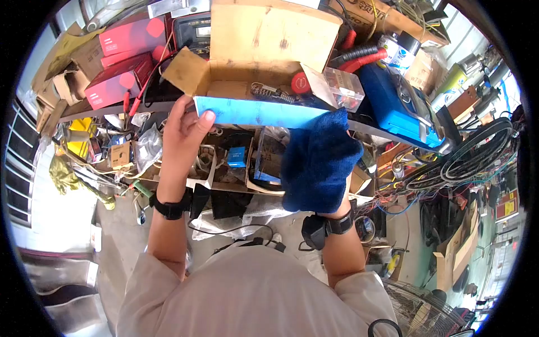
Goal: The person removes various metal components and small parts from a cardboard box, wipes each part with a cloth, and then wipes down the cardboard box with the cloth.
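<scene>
An open cardboard box (252, 114) with a blue front and brown inside stands at the shelf edge, its lid raised. My left hand (185, 126) grips its front left corner, with the thumb against the blue side. Inside the box lie a metal spring (269, 91) and a round red piece (300, 82). A dark blue cloth (320, 160) hangs over my right hand and hides its fingers; only the wrist (339, 209) shows below. The cloth touches the front right part of the box.
Red boxes (120, 81) and a meter (193, 31) stand left and behind. On the right are a clear plastic case (343, 89), a blue case (396, 104) and a spray can (449, 84). Below, a shelf holds a small blue box (237, 156); coiled cables (477, 151) hang at right.
</scene>
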